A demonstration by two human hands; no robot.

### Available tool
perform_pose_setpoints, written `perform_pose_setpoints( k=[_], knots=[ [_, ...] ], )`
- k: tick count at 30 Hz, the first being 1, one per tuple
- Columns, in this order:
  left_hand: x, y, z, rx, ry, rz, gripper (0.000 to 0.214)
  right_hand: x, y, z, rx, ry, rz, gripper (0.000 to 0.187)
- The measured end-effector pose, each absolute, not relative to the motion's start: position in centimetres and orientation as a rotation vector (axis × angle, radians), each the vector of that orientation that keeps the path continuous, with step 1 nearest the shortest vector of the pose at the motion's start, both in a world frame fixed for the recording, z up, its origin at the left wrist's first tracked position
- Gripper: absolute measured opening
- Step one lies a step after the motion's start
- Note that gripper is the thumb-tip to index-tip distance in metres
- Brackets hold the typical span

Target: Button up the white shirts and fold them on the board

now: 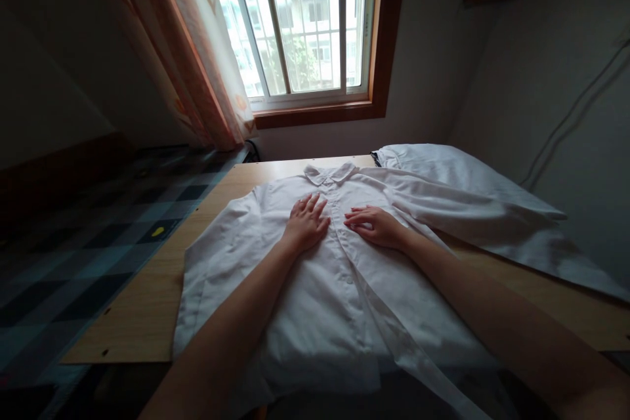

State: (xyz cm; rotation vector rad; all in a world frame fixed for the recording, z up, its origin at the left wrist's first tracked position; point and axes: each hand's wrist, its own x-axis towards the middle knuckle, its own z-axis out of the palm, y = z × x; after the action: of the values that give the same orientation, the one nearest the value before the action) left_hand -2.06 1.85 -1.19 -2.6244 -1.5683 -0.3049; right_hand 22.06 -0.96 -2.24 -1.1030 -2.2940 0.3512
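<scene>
Left hand (308,221): laid palm-down on the white shirt (305,305), fingers spread, nothing grasped; cloth apparently kept flat by it.
Right hand (371,226): set apart from the left, across the button strip (348,270), rested with fingers loosely curved.
Shirt: spread front-up beneath both hands, collar (331,174) farthest, so that the front is exposed.
Sleeve (497,223): extended rightward, off the body.
Bench (142,292): wooden; firm, level support provided.
White fabric (443,161): heaped behind the sleeve.

Left forearm (241,315) and right forearm (485,295) are bare as far as visible, slim, tapering. Left hand (308,222) and right hand (374,226): bare, slender-fingered; nail detail unclear.
</scene>
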Motion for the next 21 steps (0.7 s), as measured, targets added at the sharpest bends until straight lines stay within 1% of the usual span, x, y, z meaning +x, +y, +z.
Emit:
perform_pose_setpoints(
  k=[3, 5, 7, 9, 12, 17, 21],
  knots=[
    [-1.4, 3.3, -0.7, -2.702, -1.594, -0.155, 0.058, 22.0, -0.9, -2.3, -1.088, -2.293, 0.348, 0.027],
    [-0.9, 4.4, -0.2, -2.716, -1.666, -0.101, 0.053, 22.0, -0.8, -2.3, -1.083, -2.303, 0.340, 0.027],
    [-0.3, 5.3, 0.1, -2.641, -1.740, -0.150, 0.048, 22.0, -0.9, -2.2, -1.086, -2.303, 0.331, 0.027],
    [0.3, 5.9, 0.0, -2.546, -1.790, -0.221, 0.048, 22.0, -0.9, -2.2, -1.097, -2.292, 0.332, 0.027],
    [0.8, 6.5, -0.5, -2.496, -1.828, -0.255, 0.052, 21.8, -1.0, -2.0, -1.132, -2.280, 0.341, 0.027],
    [0.2, 7.4, -0.4, -2.556, -1.952, -0.080, 0.060, 21.8, -0.9, -2.0, -1.102, -2.274, 0.328, 0.028],
    [-2.1, 7.8, 0.2, -2.448, -2.062, -0.053, 0.071, 21.9, -0.7, -2.1, -1.099, -2.262, 0.340, 0.028]
  ],
)
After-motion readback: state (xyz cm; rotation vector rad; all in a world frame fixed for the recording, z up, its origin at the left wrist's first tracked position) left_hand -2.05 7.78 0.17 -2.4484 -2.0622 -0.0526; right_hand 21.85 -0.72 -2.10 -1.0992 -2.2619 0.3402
